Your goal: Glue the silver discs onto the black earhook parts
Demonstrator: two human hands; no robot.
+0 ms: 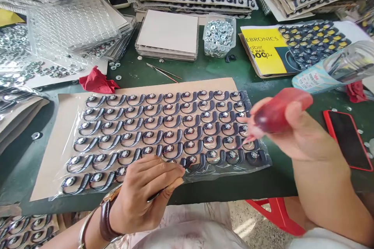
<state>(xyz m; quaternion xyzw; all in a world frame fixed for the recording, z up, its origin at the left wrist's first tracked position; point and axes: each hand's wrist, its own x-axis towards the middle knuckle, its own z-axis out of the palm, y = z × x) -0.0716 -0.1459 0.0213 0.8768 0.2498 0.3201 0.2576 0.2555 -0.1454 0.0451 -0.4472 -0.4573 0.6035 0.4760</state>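
A clear plastic sheet (163,132) on brown cardboard (52,155) carries rows of dark hook-shaped earpieces with round metal discs. My left hand (143,194) pinches thin tweezers, their tips touching an earpiece (191,160) in the front row. My right hand (295,132) is raised over the sheet's right end, closed around a red squeeze bottle (277,114) whose nozzle points left and down at the earpieces.
A tub of metal discs (219,37), a stack of grey boards (168,35), spare tweezers (163,72) and a red cloth (97,81) lie behind. Stacks of blister trays stand left, more filled sheets at the back. A red-cased phone (347,140) lies right.
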